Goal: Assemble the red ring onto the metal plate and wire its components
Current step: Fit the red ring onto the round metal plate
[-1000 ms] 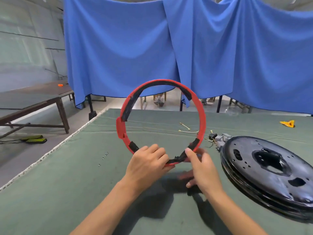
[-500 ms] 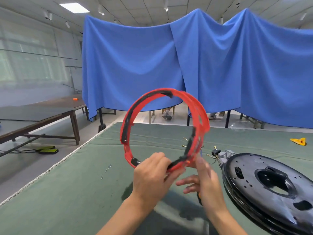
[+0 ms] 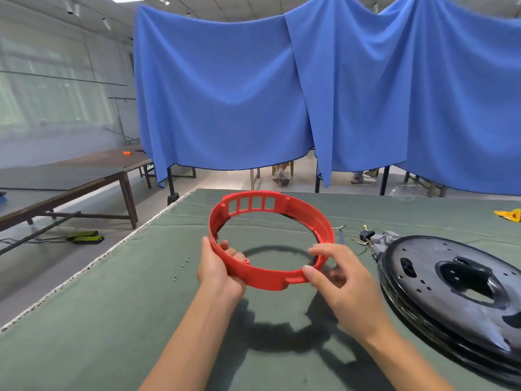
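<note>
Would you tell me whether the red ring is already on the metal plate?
No. Both hands hold the red ring above the table, left of the metal plate.

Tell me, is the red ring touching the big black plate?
Apart. In the head view the red ring is held up above the table by the left hand and right hand, and green cloth shows between it and the black plate.
</note>
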